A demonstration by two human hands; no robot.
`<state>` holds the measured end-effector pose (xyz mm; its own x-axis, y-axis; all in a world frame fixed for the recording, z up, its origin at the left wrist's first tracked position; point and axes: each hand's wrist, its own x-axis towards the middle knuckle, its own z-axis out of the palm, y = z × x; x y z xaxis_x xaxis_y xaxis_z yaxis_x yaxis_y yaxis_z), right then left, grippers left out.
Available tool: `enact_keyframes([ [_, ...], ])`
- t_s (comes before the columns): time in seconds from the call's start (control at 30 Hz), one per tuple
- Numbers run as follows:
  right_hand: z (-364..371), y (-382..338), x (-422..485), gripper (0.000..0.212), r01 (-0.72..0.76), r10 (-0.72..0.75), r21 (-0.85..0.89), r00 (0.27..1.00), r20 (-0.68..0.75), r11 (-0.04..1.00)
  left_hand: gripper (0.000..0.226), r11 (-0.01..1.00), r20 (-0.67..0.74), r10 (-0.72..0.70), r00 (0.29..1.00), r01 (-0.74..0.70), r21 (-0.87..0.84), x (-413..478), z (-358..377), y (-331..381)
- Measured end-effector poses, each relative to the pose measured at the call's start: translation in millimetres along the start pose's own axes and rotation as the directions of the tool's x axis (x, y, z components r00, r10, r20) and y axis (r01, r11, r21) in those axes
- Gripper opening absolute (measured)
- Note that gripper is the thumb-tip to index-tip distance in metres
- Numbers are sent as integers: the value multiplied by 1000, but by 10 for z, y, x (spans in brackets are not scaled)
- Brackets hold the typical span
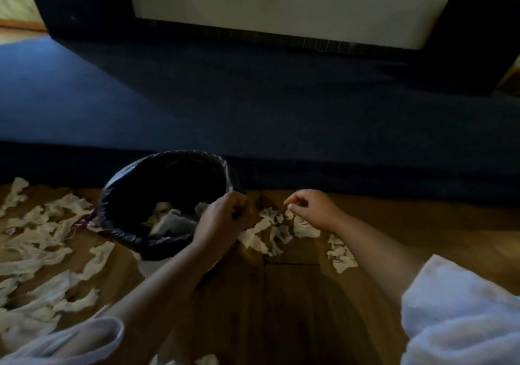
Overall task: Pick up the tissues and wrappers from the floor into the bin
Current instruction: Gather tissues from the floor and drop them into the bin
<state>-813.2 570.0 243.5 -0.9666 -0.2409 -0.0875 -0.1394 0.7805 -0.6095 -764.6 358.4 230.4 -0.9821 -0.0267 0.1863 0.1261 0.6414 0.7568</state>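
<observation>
Where tissues (263, 225) lie, right hand (312, 211) just beside

The wooden floor (295, 294) carries a black-lined bin (112, 207), standing by what may be a dark blue rug (253, 105). Crumpled white tissues (42, 252) lie thick to its left. A smaller cluster (270, 229) lies just right of it. A pink scrap (83, 221) lies against its left side.

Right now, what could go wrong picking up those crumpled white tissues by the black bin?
The left hand is right at the rim of the round bin with the black plastic liner; a bump might tip it and spill the tissues inside. The pink wrapper left of the bin lies among crumpled white tissues on the wooden floor, so it could be missed.
</observation>
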Motion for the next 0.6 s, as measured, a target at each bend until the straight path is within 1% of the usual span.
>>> enact_keyframes([
  [0.07,-22,414,109,16,-47,47,8,999,9,999,27,999,72,-4,997,1,44,75,419,25],
  [0.13,-34,814,313,17,-94,94,-10,994,51,996,33,994,143,-56,988,43,96,159,828,11],
  [0.17,-42,993,447,18,-124,124,-11,991,48,992,34,992,163,-80,983,63,107,198,1015,7],
  [0.27,-17,1411,894,23,-212,213,125,977,10,969,33,987,166,-130,977,112,114,308,1478,-40],
  [0.3,22,1500,1004,23,-248,247,161,969,22,955,33,986,162,-142,976,124,116,317,1585,-45],
  [0.33,63,1564,1096,23,-255,250,168,967,52,952,33,982,164,-172,971,155,111,318,1656,-55],
  [0.43,86,1635,1238,22,-204,175,173,970,168,964,32,956,153,-289,945,276,99,342,1628,58],
  [0.5,10,1620,1241,22,-200,156,228,968,196,953,34,926,160,-362,918,334,178,386,1466,231],
  [0.6,-173,1544,1269,20,-185,116,284,963,242,941,24,879,87,-411,907,369,302,550,1251,477],
])
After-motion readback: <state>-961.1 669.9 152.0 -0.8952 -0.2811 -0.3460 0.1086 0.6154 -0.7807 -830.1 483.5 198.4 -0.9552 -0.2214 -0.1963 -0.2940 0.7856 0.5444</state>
